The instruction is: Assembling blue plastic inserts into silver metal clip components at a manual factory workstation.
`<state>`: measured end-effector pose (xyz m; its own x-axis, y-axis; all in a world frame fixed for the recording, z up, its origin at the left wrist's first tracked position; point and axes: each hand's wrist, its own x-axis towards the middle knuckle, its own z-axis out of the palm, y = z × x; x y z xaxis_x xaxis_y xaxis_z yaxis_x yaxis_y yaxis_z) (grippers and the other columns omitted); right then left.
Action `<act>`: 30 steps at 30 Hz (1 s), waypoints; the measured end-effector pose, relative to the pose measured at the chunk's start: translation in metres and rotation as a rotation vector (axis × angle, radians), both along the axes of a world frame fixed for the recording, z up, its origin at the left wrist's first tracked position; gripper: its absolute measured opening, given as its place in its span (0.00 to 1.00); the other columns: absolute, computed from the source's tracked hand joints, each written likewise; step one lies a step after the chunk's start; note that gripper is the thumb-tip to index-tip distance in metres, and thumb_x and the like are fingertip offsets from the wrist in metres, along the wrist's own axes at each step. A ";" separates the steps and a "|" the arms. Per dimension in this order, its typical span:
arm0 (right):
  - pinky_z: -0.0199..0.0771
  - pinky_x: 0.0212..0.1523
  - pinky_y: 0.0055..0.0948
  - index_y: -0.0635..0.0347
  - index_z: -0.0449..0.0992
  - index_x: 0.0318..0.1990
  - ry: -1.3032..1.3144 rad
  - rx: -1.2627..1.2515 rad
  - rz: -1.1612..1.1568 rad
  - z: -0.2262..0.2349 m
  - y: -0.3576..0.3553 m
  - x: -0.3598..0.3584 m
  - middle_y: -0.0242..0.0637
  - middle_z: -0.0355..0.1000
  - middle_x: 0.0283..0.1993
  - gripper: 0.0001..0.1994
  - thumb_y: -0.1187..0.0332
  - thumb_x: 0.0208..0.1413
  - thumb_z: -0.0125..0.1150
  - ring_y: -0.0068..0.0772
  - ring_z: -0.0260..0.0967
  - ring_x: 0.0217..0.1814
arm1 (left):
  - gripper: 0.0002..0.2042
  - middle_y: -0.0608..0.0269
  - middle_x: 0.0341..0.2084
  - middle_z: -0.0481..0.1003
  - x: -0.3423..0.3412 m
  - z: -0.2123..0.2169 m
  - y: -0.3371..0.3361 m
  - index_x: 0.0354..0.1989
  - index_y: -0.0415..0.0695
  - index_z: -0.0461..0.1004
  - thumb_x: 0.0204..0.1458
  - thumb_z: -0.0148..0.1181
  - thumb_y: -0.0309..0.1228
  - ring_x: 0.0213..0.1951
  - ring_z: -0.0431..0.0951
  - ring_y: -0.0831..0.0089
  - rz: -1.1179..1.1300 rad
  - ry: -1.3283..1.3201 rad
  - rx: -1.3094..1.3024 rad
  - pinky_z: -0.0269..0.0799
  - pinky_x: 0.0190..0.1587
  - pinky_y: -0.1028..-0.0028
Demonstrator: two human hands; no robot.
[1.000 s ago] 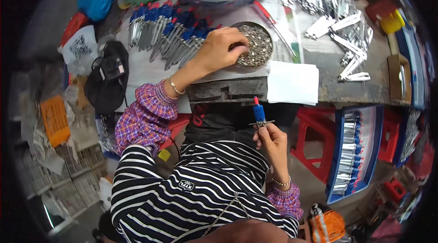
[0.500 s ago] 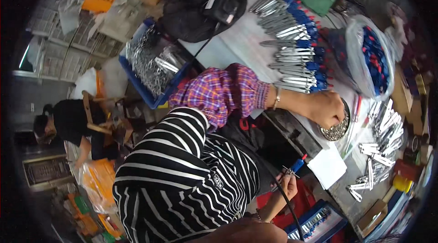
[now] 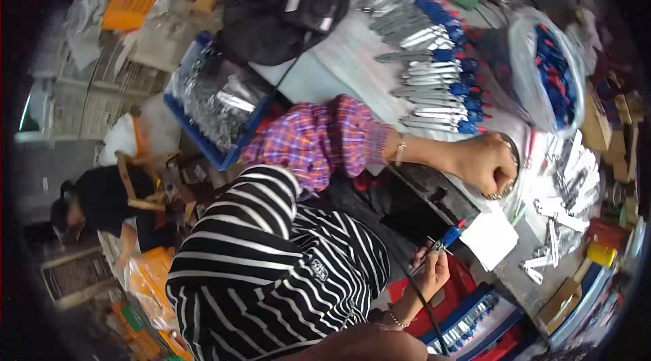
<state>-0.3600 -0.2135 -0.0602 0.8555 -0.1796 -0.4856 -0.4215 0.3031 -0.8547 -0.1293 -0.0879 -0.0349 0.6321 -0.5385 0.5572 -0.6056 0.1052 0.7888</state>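
Note:
My left hand (image 3: 485,163), at the end of a plaid oversleeve, is closed over a round dish of small metal parts (image 3: 503,193). Its curled fingertips are down among the parts, so what they grip is hidden. Nearer my body, my right hand (image 3: 434,274) is closed on a blue-handled tool (image 3: 449,237) with a red tip and thin metal pieces sticking out beside it. Between the two hands lie white paper sheets (image 3: 487,239). Many similar blue-handled tools (image 3: 434,93) lie in rows beyond my left forearm.
A clear bag (image 3: 578,83) of blue and red parts stands beyond the dish. Loose silver parts (image 3: 559,215) are piled right of it. A blue bin (image 3: 196,134) of metal pieces, a black bag (image 3: 285,18) and a blue tray (image 3: 468,326) surround me. A person (image 3: 112,202) bends at left.
The view has shifted slightly. My left hand now covers more of the dish, with its fingers curled lower into it. My right hand still grips the blue-handled tool, now a little closer to the paper.

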 end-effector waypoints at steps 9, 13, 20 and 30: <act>0.67 0.24 0.18 0.71 0.72 0.40 0.000 0.042 0.002 0.020 0.001 0.016 0.34 0.69 0.27 0.11 0.69 0.60 0.50 0.17 0.63 0.24 | 0.04 0.60 0.23 0.76 -0.037 0.028 0.022 0.31 0.33 0.76 0.46 0.57 0.17 0.26 0.75 0.79 -0.395 0.790 0.287 0.70 0.29 0.81; 0.70 0.27 0.19 0.71 0.71 0.42 -0.025 0.147 -0.008 0.016 -0.005 0.013 0.35 0.70 0.28 0.11 0.70 0.61 0.48 0.19 0.65 0.25 | 0.05 0.58 0.25 0.76 -0.049 0.021 0.014 0.33 0.33 0.74 0.48 0.55 0.17 0.27 0.76 0.76 -0.426 0.985 0.239 0.73 0.30 0.80; 0.71 0.28 0.20 0.72 0.70 0.43 -0.070 0.223 -0.021 0.007 -0.008 0.006 0.36 0.71 0.30 0.12 0.70 0.62 0.47 0.20 0.66 0.26 | 0.04 0.57 0.28 0.77 -0.058 0.017 0.005 0.34 0.34 0.73 0.50 0.55 0.17 0.31 0.77 0.75 -0.411 1.027 0.331 0.74 0.32 0.80; 0.71 0.28 0.20 0.72 0.70 0.43 -0.097 0.125 0.021 0.004 -0.004 0.004 0.35 0.71 0.30 0.11 0.71 0.62 0.47 0.19 0.66 0.26 | 0.06 0.63 0.35 0.67 -0.073 0.013 -0.002 0.31 0.34 0.74 0.44 0.59 0.13 0.32 0.73 0.82 -0.287 0.659 0.312 0.69 0.30 0.85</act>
<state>-0.3565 -0.2172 -0.0558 0.9022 -0.1050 -0.4183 -0.3463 0.4014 -0.8479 -0.2021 -0.0902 -0.0218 0.5924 -0.8007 -0.0886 0.0153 -0.0988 0.9950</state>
